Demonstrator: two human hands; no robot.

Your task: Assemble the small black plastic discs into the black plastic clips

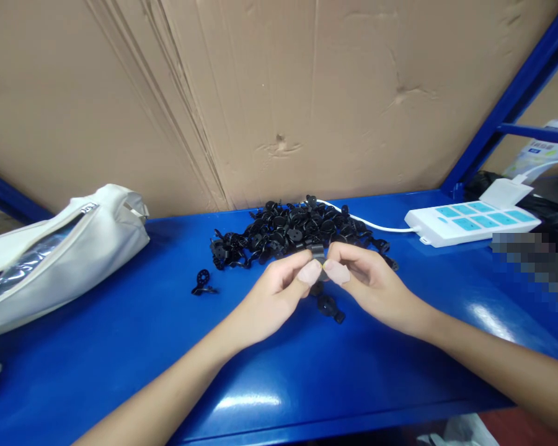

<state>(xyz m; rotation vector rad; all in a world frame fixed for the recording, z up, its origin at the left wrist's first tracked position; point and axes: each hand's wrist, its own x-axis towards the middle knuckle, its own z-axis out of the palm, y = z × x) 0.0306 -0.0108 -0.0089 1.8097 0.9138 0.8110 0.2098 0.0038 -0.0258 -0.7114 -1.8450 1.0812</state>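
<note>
Both my left hand point(286, 288) and my right hand point(367, 282) pinch one small black plastic clip point(317, 251) between thumbs and curled fingers. The thumb tips almost meet over it, and its lower part is mostly covered. Just below my hands another black clip point(328, 305) lies on the blue surface. Behind my fingers spreads a heap of similar black clips point(292, 226), some with round, perforated discs. One loose clip point(203, 282) lies apart, to the left of my left hand.
A white bag point(102, 248), unzipped, lies at the left of the blue metal shelf point(167, 347). On the right sits a white power strip point(474, 220) with a plug in it; its cable point(367, 223) runs behind the heap. Brown cardboard point(279, 93) stands at the back, beside a blue post point(506, 105).
</note>
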